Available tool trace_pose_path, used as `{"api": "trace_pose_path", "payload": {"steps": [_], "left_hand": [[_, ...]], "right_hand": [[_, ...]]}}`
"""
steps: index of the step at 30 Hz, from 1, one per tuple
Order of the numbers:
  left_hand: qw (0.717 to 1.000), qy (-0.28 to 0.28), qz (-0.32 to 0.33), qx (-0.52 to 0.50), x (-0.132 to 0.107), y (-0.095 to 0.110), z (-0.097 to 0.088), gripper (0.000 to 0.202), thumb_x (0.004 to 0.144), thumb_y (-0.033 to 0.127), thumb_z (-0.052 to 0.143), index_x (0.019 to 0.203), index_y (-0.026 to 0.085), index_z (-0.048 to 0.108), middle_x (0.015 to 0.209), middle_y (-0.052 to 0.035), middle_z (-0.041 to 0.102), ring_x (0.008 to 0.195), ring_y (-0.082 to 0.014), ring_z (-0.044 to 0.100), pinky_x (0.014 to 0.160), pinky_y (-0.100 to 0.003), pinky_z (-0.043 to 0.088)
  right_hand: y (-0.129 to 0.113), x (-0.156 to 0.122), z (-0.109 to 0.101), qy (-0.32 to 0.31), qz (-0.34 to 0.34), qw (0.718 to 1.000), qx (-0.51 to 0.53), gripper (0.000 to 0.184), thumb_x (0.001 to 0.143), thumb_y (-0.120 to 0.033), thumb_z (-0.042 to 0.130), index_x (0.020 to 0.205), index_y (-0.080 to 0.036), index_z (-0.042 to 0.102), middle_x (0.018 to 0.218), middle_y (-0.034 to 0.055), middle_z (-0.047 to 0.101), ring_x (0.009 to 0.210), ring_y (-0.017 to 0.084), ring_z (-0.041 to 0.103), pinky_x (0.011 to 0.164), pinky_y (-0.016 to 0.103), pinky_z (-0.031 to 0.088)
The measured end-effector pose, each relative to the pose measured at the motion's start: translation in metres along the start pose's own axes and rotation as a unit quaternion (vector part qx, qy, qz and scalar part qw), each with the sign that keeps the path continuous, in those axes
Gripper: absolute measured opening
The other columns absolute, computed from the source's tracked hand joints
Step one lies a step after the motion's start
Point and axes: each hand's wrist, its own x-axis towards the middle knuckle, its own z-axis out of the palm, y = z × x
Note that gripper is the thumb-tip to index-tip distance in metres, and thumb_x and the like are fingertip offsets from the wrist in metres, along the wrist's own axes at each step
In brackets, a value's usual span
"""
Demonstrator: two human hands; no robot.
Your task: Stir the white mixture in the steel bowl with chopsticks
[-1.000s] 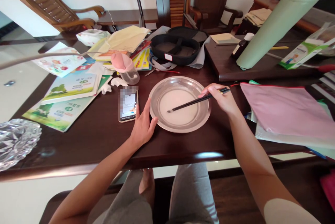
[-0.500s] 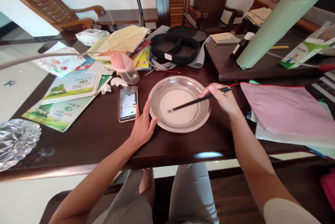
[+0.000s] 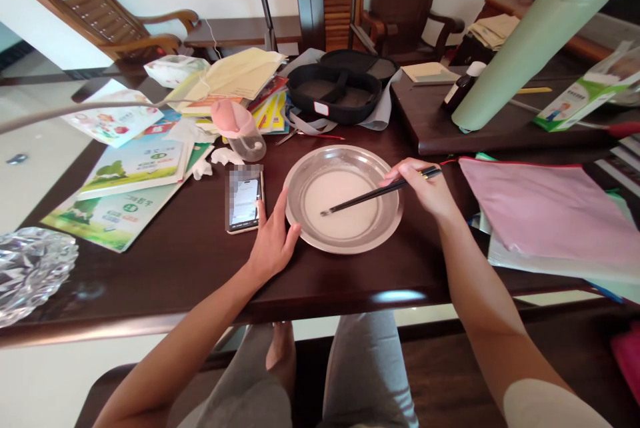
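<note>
A round metal dish (image 3: 395, 221) with a wide rim lies on the dark table, a whitish layer (image 3: 345, 191) across its bottom. My right hand (image 3: 417, 185) is closed around black chopsticks (image 3: 363, 198) at the dish's right side. Their tips point down and left to the middle of the whitish layer. At the left rim rests my left hand (image 3: 275, 238), fingers spread, thumb and index finger against the dish's edge. Another finger of that hand reaches the right edge of a phone (image 3: 245, 198) with a lit screen.
Left lie green booklets (image 3: 130, 208), crumpled tissues (image 3: 203, 169), a pink-lidded cup (image 3: 240, 128) and a glass bowl (image 3: 35, 275). Behind the dish is an open black case (image 3: 335, 98). A green thermos (image 3: 535, 55) and a pink pouch (image 3: 545, 208) are on the right.
The content on the phone's screen looks slightly different. Both hands, the chopsticks and the dish have kept their places.
</note>
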Motion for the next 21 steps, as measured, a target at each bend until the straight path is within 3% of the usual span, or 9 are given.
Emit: {"api": "trace_pose_path", "payload": {"steps": [2, 8, 11, 14, 16, 21], "left_hand": [[1.000, -0.001, 0.000, -0.002, 0.000, 0.000, 0.000, 0.069, 0.111, 0.049, 0.018, 0.168, 0.016, -0.001, 0.169, -0.0233, 0.032, 0.154, -0.0310, 0.041, 0.130, -0.061, 0.001], [1.000, 0.006, -0.006, -0.006, 0.000, 0.000, 0.000, 0.069, 0.110, 0.050, 0.020, 0.168, 0.018, 0.001, 0.169, -0.0218, 0.034, 0.152, -0.0313, 0.044, 0.130, -0.061, 0.000], [1.000, 0.009, -0.005, -0.010, 0.000, 0.000, 0.000, 0.070, 0.110, 0.051, 0.020, 0.168, 0.017, 0.003, 0.168, -0.0220, 0.035, 0.152, -0.0318, 0.044, 0.130, -0.061, 0.002], [1.000, 0.004, -0.008, -0.012, 0.000, 0.000, 0.000, 0.070, 0.110, 0.052, 0.019, 0.168, 0.016, 0.004, 0.169, -0.0222, 0.034, 0.154, -0.0317, 0.040, 0.131, -0.059, 0.006], [1.000, 0.000, -0.011, -0.016, 0.000, 0.000, 0.000, 0.070, 0.110, 0.052, 0.019, 0.168, 0.016, 0.003, 0.169, -0.0217, 0.033, 0.156, -0.0312, 0.037, 0.131, -0.058, 0.009], [0.999, -0.003, -0.009, -0.032, 0.000, -0.001, 0.000, 0.071, 0.110, 0.052, 0.021, 0.168, 0.018, 0.002, 0.170, -0.0218, 0.031, 0.158, -0.0302, 0.033, 0.131, -0.058, 0.011]], "right_hand": [[-0.001, 0.001, 0.001, 0.004, -0.005, 1.000, -0.006, 0.037, 0.085, -0.064, 0.071, 0.078, -0.029, 0.079, 0.072, 0.0012, 0.080, 0.072, 0.024, 0.078, 0.079, 0.039, 0.063], [0.011, 0.004, -0.014, 0.119, -0.016, 0.993, -0.002, 0.040, 0.088, -0.063, 0.069, 0.074, -0.026, 0.076, 0.066, 0.0011, 0.076, 0.069, 0.023, 0.077, 0.080, 0.040, 0.062], [0.010, 0.003, -0.012, 0.087, 0.000, 0.996, 0.007, 0.042, 0.087, -0.065, 0.069, 0.072, -0.026, 0.075, 0.063, 0.0014, 0.075, 0.064, 0.023, 0.075, 0.075, 0.040, 0.062], [0.003, 0.001, -0.004, 0.020, 0.005, 1.000, -0.003, 0.040, 0.085, -0.065, 0.070, 0.076, -0.028, 0.078, 0.068, 0.0023, 0.078, 0.069, 0.025, 0.077, 0.077, 0.041, 0.063], [0.000, 0.001, -0.002, 0.010, -0.002, 1.000, -0.011, 0.037, 0.085, -0.065, 0.071, 0.078, -0.029, 0.079, 0.073, 0.0022, 0.079, 0.075, 0.026, 0.078, 0.081, 0.042, 0.063], [0.009, 0.004, -0.013, 0.120, -0.017, 0.993, 0.006, 0.038, 0.088, -0.061, 0.070, 0.073, -0.026, 0.075, 0.068, 0.0011, 0.077, 0.070, 0.023, 0.077, 0.080, 0.040, 0.063]]}}
